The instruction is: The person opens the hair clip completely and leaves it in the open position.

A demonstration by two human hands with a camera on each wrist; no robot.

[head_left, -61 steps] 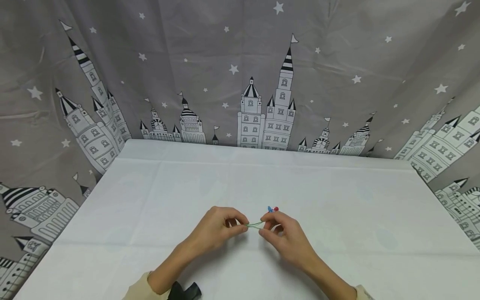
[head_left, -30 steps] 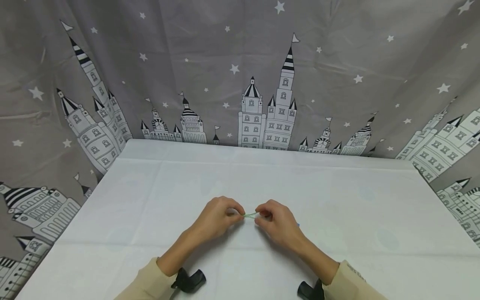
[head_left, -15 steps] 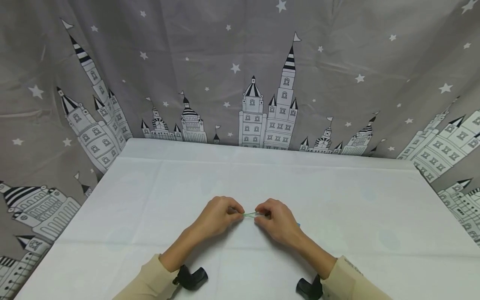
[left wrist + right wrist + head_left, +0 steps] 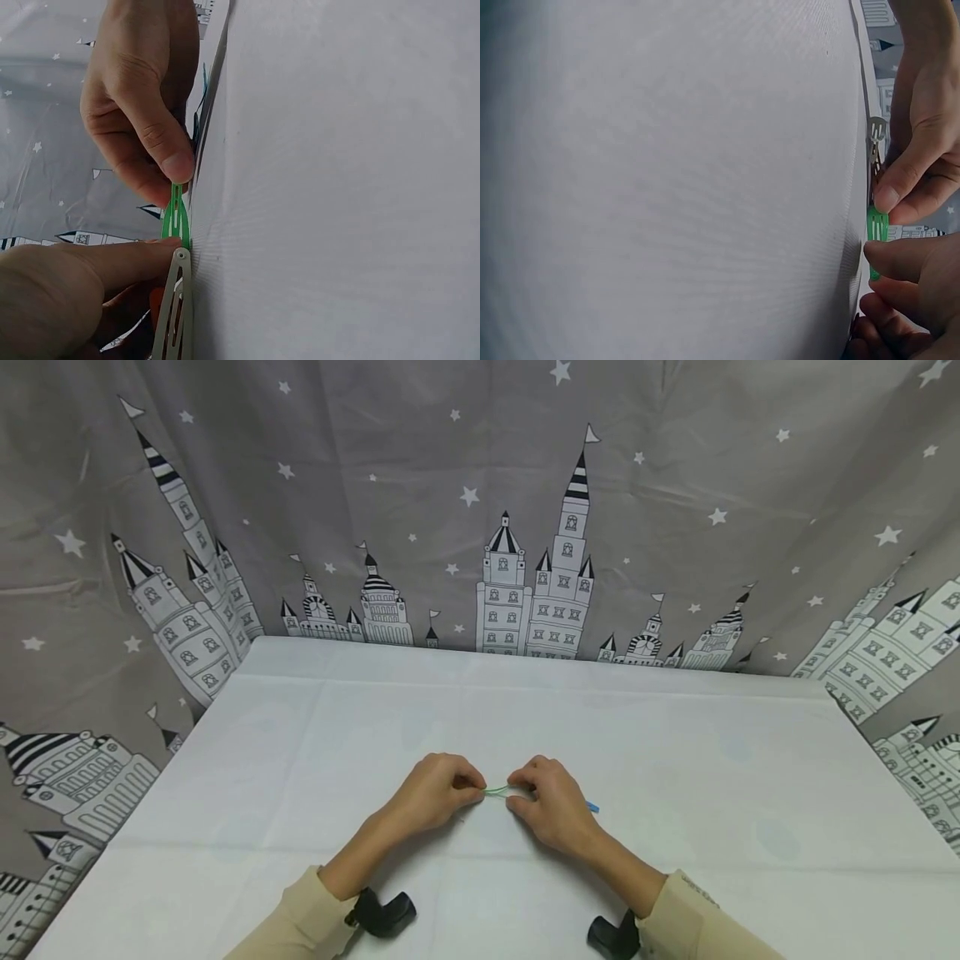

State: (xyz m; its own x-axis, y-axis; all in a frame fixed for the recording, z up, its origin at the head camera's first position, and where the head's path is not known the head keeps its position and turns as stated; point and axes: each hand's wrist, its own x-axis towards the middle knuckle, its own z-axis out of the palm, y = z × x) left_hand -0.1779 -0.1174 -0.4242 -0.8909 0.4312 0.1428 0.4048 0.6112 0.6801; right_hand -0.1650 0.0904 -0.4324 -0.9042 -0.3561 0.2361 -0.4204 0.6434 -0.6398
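A slim green clip (image 4: 185, 225) is bridging the gap between two hands over a white desk (image 4: 675, 760). It could be springing free; too light a pinch, or fingertips sliding along its narrow strips, would be the likely cause. A beige clip (image 4: 187, 322), lying against the left hand (image 4: 435, 789), could be getting in the way; whether it is linked to the green one is unclear. The left hand is pinching one end; the right hand (image 4: 553, 802) is holding the other, thumb and forefinger slightly parted around it. Both forearms are angling inward, fingertips nearly meeting.
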